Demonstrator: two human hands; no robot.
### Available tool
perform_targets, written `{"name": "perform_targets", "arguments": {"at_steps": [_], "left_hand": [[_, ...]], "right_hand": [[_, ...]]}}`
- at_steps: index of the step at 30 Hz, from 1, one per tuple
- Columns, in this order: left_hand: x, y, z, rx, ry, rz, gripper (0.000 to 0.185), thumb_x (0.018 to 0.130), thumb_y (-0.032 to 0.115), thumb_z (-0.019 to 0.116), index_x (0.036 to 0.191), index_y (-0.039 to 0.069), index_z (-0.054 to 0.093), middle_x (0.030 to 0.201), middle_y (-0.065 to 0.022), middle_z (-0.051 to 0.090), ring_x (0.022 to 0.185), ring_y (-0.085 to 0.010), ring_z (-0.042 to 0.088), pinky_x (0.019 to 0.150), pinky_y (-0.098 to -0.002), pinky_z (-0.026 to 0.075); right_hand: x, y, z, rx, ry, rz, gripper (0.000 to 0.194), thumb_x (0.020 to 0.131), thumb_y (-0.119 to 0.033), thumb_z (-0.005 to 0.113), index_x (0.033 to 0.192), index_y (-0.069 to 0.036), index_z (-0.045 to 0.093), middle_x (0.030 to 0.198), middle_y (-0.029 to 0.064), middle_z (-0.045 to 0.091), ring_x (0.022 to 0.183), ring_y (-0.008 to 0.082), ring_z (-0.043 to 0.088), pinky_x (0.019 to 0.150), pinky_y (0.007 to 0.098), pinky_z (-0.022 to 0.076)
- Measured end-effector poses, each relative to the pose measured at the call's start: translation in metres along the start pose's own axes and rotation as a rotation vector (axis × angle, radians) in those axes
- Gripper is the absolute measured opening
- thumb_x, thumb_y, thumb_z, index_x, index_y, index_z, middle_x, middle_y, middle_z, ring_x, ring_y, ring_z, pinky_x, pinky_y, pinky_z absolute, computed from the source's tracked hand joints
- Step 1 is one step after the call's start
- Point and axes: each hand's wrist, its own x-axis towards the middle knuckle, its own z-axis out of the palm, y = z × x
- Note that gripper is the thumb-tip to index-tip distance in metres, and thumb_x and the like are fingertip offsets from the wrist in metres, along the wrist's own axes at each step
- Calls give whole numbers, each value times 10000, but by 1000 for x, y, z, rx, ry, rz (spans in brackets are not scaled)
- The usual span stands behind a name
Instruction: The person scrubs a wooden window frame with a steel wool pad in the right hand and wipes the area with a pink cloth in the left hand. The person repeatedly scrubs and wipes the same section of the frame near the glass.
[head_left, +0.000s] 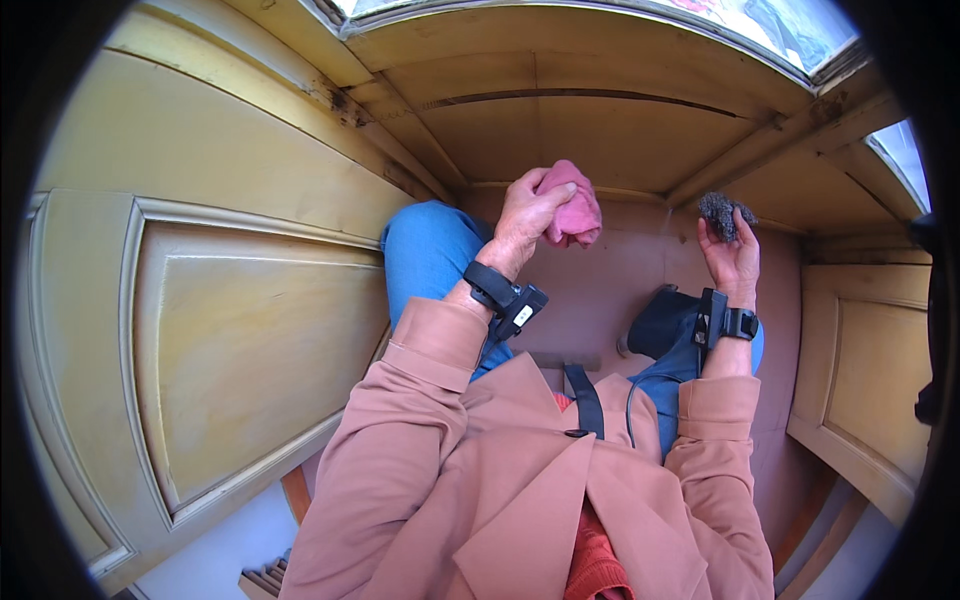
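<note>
My left hand grips a folded pink cloth, the thumb pressed over its upper edge. To the right, my right hand pinches a wad of dark grey steel wool between thumb and fingers. Both hands are raised before the yellow-brown wooden panelling in front of me, the cloth and the wool well apart. Whether either one touches the wood I cannot tell. A long dark crack runs across the upper part of that panelling.
A panelled door stands close on my left, another panelled door on my right. Window glass borders the top. My bent knee is near the left panelling. The pinkish floor lies below; a cable hangs from my right wrist.
</note>
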Motion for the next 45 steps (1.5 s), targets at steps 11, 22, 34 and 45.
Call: {"name": "perform_targets", "arguments": {"at_steps": [11, 22, 34, 45], "left_hand": [[-8, 21, -11, -200, 231, 145, 374, 864, 181, 678, 1159, -25, 577, 1013, -105, 646, 898, -167, 623, 755, -294, 525], [6, 68, -9, 510, 452, 1015, 416, 739, 64, 735, 1130, 12, 605, 1228, -156, 543, 1111, -329, 563, 972, -380, 463], [45, 53, -15, 833, 378, 837, 466, 744, 156, 662, 1199, 72, 605, 1189, -137, 586, 1038, -359, 610, 858, -405, 527], [47, 56, -15, 808, 188, 697, 360, 721, 169, 637, 1066, 67, 645, 1055, -131, 606, 945, -371, 623, 802, -419, 525]], "right_hand": [[2, 2, 0, -34, -12, -49, 307, 897, -137, 661, 1172, -55, 553, 1142, 124, 616, 1076, 290, 585, 860, 447, 555], [-38, 9, 57, -374, -165, -320, 267, 895, -136, 662, 1143, -71, 591, 1038, 51, 657, 875, 170, 643, 641, 315, 541], [-35, -31, 171, -619, -140, -1073, 312, 823, -58, 756, 1077, -6, 584, 942, 50, 644, 805, 117, 619, 687, 264, 545], [18, -4, 199, -797, 215, -1411, 241, 800, -80, 730, 992, -6, 606, 824, 76, 659, 720, 159, 632, 675, 304, 539]]}}
